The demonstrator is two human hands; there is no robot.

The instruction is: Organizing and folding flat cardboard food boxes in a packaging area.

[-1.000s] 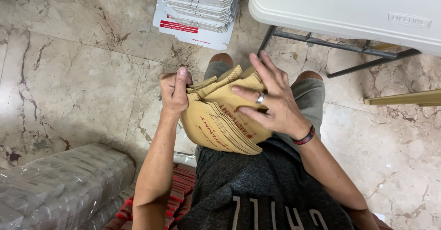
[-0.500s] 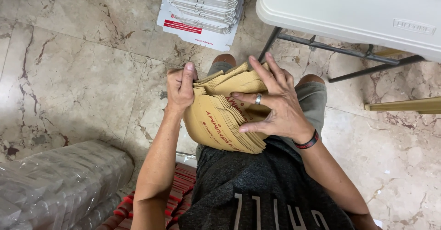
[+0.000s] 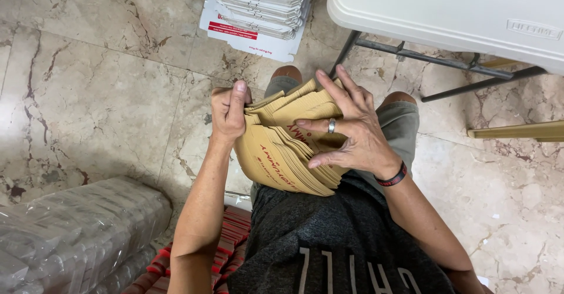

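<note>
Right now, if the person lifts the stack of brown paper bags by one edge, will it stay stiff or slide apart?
The stack of brown paper bags already fans out, so it would probably slide apart. Both the left hand and right hand hold it, suggesting it is floppy. It looks light.

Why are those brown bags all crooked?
The bags are fanned out, edges stepped, not squared. The left hand pinches one end and the right hand spreads over the top. Nothing looks torn or spilled.
</note>
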